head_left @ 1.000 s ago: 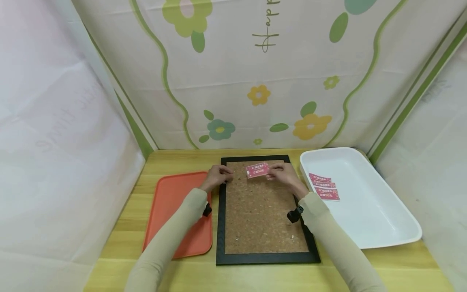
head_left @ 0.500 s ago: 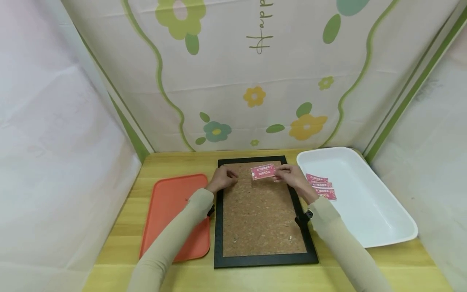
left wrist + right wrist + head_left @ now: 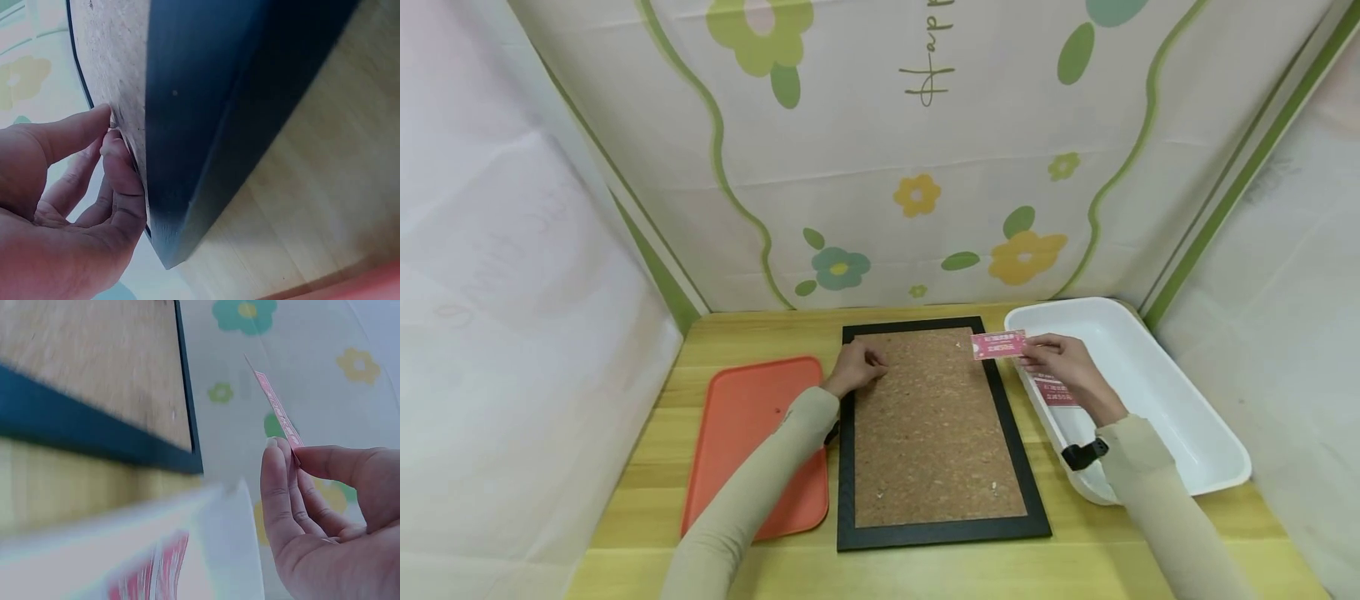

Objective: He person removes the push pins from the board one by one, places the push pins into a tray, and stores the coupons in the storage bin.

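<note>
My right hand [image 3: 1063,367] pinches a pink coupon [image 3: 998,344] by its right end, between thumb and fingers, over the left rim of the white tray. In the right wrist view that coupon [image 3: 278,411] appears nearly edge-on. At the upper left corner of the cork board [image 3: 936,433], my left hand [image 3: 859,367] pinches a tiny clear thing, seemingly a push pin [image 3: 112,122], at the cork surface. The fingers hide most of it. More pink coupons [image 3: 1056,393] lie in the white tray [image 3: 1180,417], partly hidden behind my right hand.
Small clear bits, apparently push pins, sit near other board corners: upper right [image 3: 958,344], lower left [image 3: 880,494] and lower right [image 3: 994,486]. A red tray [image 3: 752,400] lies left of the board on the wooden table [image 3: 805,571]. A flowered curtain [image 3: 865,167] hangs behind.
My right hand has carried the coupon rightward, from above the board to the white tray's left rim. The left hand stays at the board's upper left corner, shifted slightly inward since the first frame.
</note>
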The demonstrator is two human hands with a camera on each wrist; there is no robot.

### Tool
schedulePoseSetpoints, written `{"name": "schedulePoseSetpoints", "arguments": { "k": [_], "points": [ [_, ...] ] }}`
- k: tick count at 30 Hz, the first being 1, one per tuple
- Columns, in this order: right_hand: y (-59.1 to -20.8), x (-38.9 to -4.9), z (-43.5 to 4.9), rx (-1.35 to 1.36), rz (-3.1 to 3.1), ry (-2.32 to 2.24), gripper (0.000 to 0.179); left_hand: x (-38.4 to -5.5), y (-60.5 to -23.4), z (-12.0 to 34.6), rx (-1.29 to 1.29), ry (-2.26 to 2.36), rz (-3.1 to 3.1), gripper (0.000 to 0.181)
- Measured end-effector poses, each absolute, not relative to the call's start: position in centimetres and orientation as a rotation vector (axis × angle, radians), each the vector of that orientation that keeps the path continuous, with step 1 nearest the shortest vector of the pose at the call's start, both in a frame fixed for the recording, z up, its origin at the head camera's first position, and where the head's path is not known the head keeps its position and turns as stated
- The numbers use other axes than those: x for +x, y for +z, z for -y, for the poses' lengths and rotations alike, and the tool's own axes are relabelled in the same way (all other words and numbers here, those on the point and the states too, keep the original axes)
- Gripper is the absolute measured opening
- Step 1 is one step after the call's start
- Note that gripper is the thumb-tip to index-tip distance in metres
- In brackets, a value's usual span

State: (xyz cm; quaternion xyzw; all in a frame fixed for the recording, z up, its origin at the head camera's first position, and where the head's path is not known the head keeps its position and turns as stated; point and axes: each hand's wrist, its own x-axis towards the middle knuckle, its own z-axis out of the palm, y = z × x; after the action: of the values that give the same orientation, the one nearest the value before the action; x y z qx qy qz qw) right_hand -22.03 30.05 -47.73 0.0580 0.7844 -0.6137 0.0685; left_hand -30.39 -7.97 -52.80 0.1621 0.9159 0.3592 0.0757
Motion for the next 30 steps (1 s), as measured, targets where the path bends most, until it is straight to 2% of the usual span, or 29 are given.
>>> {"name": "schedulePoseSetpoints", "arguments": {
  "k": [8,30],
  "points": [
    [-48.6,-20.6,-34.1,0.268,-2.512,-1.652,0.056,-30.3,-52.8,8.1,0.461,1.107,-2.744,0.006],
    [-50.4,-18.7,-39.0,0.355,-2.497,-1.641,0.063,-29.4,-52.1,9.1,0.419,1.31,-2.709,0.01]
  ]
}}
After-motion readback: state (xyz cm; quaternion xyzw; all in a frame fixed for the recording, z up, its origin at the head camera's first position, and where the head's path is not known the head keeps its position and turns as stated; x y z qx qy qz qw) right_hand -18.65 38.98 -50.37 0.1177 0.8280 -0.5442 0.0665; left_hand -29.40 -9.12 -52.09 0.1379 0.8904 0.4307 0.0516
